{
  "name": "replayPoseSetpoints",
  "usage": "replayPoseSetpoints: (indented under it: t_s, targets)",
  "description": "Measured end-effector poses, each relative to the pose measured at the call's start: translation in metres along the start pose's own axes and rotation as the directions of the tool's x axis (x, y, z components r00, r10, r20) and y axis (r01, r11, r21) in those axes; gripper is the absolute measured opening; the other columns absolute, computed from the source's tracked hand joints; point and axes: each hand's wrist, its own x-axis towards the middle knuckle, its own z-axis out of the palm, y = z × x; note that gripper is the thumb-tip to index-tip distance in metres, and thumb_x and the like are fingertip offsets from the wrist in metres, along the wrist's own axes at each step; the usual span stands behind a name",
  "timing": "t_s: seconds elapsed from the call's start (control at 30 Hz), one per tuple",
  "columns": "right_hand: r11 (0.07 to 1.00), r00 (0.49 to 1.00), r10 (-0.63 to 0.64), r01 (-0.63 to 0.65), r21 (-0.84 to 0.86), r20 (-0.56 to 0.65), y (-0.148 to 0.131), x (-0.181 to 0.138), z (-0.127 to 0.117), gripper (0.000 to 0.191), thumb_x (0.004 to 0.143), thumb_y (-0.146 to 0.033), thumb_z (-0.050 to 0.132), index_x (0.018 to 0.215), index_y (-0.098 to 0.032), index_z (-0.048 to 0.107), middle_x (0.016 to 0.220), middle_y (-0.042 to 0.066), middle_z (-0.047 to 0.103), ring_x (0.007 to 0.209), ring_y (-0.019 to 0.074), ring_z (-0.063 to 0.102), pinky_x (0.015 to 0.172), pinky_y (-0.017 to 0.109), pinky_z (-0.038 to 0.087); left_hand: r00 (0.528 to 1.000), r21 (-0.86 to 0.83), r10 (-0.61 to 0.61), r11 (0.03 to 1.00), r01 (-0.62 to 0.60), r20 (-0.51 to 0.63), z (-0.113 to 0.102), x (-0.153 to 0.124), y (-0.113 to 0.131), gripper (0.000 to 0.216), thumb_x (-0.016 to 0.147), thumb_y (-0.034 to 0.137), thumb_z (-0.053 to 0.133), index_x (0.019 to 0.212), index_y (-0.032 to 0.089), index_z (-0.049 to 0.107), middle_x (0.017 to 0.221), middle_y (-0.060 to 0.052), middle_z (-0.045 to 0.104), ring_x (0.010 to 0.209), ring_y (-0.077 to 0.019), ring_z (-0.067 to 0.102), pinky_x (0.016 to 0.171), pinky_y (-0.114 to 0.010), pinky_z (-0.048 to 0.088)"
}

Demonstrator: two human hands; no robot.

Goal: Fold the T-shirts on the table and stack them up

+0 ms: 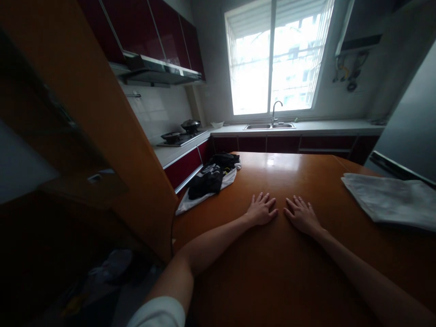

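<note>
Both of my hands lie palm down on a glossy brown wooden table (272, 272), a short gap between them. My left hand (260, 210) has its fingers spread and holds nothing. My right hand (301, 215) rests flat beside it, fingers apart, also holding nothing. To the left of my left hand is a heap of black cloth (209, 178), bunched on a white plastic bag or sheet (194, 202) at the table's edge. Farther off on the right, a folded whitish cloth or sheet (395, 200) lies flat near the table's right side.
Behind the table runs a white counter (235, 130) with a steel sink (258, 127) and faucet (274, 112) under a bright window. Two dark pans, one lidded (190, 125), sit on the stove (180, 139) at the left. A wooden cabinet (136, 195) borders the left side.
</note>
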Motion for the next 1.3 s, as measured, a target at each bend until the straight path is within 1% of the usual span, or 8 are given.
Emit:
replayPoseSetpoints:
  t_s: [0.33, 0.5, 0.67, 0.77, 0.93, 1.03, 1.13, 1.3]
  targets:
    - [1.0, 1.0, -0.005, 0.005, 0.004, -0.01, 0.002, 0.0, 0.001, 0.067, 0.099, -0.056, 0.033, 0.155, -0.021, 0.044, 0.164, 0.015, 0.031, 0.153, 0.0325, 0.023, 0.121, 0.055, 0.017, 1.0, -0.016, -0.004, 1.0, 0.004, 0.003, -0.001, 0.001, -0.002, 0.066, 0.099, 0.065, 0.032, 0.155, 0.03, 0.039, 0.167, -0.008, 0.027, 0.155, -0.033, 0.017, 0.122, -0.061, 0.013]
    - [1.0, 1.0, -0.002, 0.002, -0.001, -0.005, 0.001, -0.001, -0.003, 0.067, 0.099, -0.056, 0.032, 0.154, -0.02, 0.045, 0.164, 0.016, 0.032, 0.153, 0.0322, 0.023, 0.121, 0.055, 0.018, 0.998, -0.103, 0.008, 0.995, -0.014, -0.054, 0.001, 0.002, -0.005, 0.053, 0.101, 0.054, 0.039, 0.145, 0.028, 0.053, 0.163, -0.008, 0.037, 0.152, -0.0338, 0.026, 0.121, -0.064, 0.018]
    - [1.0, 1.0, -0.009, 0.009, 0.001, -0.001, 0.001, -0.002, -0.005, 0.067, 0.1, -0.056, 0.032, 0.154, -0.019, 0.044, 0.164, 0.016, 0.032, 0.153, 0.0323, 0.024, 0.121, 0.055, 0.018, 0.985, -0.19, -0.072, 0.981, 0.041, -0.159, -0.016, 0.012, -0.03, 0.033, 0.099, 0.043, 0.052, 0.115, 0.026, 0.074, 0.13, -0.004, 0.07, 0.124, -0.0223, 0.062, 0.109, -0.036, 0.046]
    - [1.0, 1.0, -0.008, 0.008, 0.008, 0.0, 0.001, -0.002, -0.005, 0.066, 0.101, -0.055, 0.032, 0.154, -0.018, 0.044, 0.163, 0.017, 0.032, 0.152, 0.0326, 0.024, 0.121, 0.055, 0.017, 0.931, -0.182, -0.237, 0.964, 0.191, -0.279, -0.04, 0.013, -0.067, 0.029, 0.096, 0.032, 0.057, 0.117, 0.02, 0.073, 0.12, -0.007, 0.074, 0.113, -0.02, 0.067, 0.102, -0.027, 0.049]
    - [1.0, 1.0, -0.018, 0.019, 0.025, -0.019, 0.001, -0.002, -0.003, 0.064, 0.101, -0.054, 0.034, 0.153, -0.018, 0.046, 0.163, 0.017, 0.034, 0.152, 0.0333, 0.025, 0.121, 0.056, 0.018, 0.743, -0.155, -0.467, 0.878, 0.452, -0.479, -0.072, -0.008, -0.141, 0.037, 0.097, 0.023, 0.05, 0.129, 0.013, 0.064, 0.138, -0.018, 0.062, 0.135, -0.0304, 0.051, 0.117, -0.049, 0.033]
    - [0.999, 1.0, -0.016, 0.016, 0.028, -0.027, 0.001, -0.003, -0.003, 0.064, 0.101, -0.054, 0.034, 0.152, -0.018, 0.047, 0.162, 0.018, 0.034, 0.152, 0.0334, 0.026, 0.12, 0.057, 0.019, 0.641, -0.11, -0.546, 0.801, 0.589, -0.539, -0.071, -0.023, -0.175, 0.054, 0.093, 0.036, 0.061, 0.141, 0.013, 0.055, 0.154, -0.02, 0.046, 0.148, -0.0371, 0.031, 0.121, -0.06, 0.019]
    - [1.0, 1.0, -0.009, 0.009, 0.023, -0.028, 0.0, -0.003, -0.003, 0.064, 0.101, -0.054, 0.033, 0.152, -0.019, 0.047, 0.162, 0.017, 0.034, 0.152, 0.0329, 0.025, 0.12, 0.056, 0.02, 0.613, -0.06, -0.633, 0.717, 0.694, -0.473, -0.059, -0.028, -0.196, 0.076, 0.086, 0.05, 0.07, 0.147, 0.011, 0.048, 0.156, -0.022, 0.042, 0.148, -0.0396, 0.03, 0.12, -0.059, 0.022]
    - [1.0, 0.999, -0.013, 0.014, 0.014, -0.03, 0.002, -0.003, -0.003, 0.064, 0.101, -0.054, 0.033, 0.152, -0.018, 0.047, 0.162, 0.017, 0.035, 0.152, 0.033, 0.026, 0.121, 0.056, 0.019, 0.631, -0.043, -0.64, 0.717, 0.696, -0.439, -0.049, -0.024, -0.207, 0.049, 0.096, 0.041, 0.056, 0.138, 0.017, 0.06, 0.154, -0.017, 0.048, 0.146, -0.0358, 0.036, 0.119, -0.055, 0.025]
